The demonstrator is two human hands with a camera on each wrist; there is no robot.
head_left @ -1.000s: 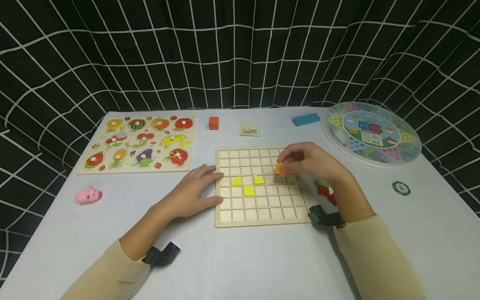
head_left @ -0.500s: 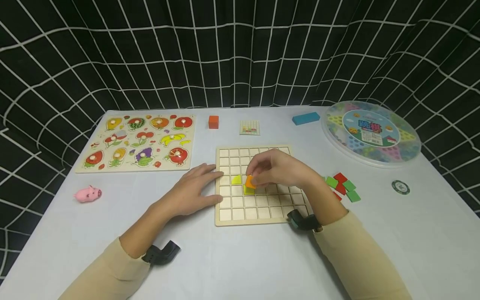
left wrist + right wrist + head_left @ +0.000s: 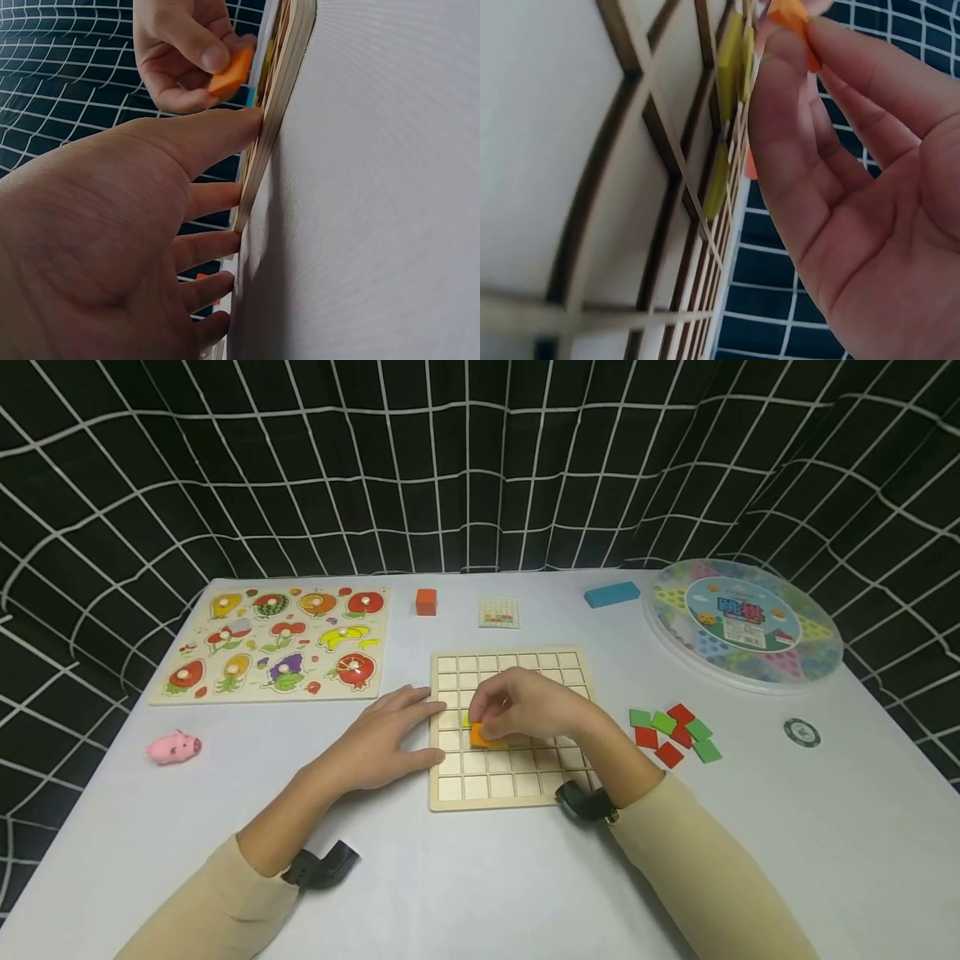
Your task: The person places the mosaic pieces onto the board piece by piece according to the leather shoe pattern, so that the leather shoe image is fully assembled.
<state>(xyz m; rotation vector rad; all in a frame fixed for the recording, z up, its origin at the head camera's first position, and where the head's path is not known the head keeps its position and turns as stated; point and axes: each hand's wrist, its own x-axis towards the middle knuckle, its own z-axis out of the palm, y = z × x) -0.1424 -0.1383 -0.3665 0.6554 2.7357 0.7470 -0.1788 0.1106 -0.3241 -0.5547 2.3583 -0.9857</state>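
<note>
From the head view, the right hand [image 3: 525, 710] pinches an orange tile [image 3: 480, 737] low over the grid board [image 3: 510, 789], beside yellow tiles [image 3: 467, 720]. The left wrist view shows the left hand [image 3: 112, 240] flat, fingers straight against the board's edge. In the right wrist view, fingertips [image 3: 780, 67] clamp the orange tile just above the yellow ones.

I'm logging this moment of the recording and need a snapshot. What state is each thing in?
Orange tile: pinched, low over the grid.
Right hand: fingers curled on the tile.
Left hand: flat, fingers straight against the grid board's left edge.
Grid board: flat on the table, mostly unfilled.
Yellow tiles: seated in cells.
Red and green tiles: loose beside the board.
</note>
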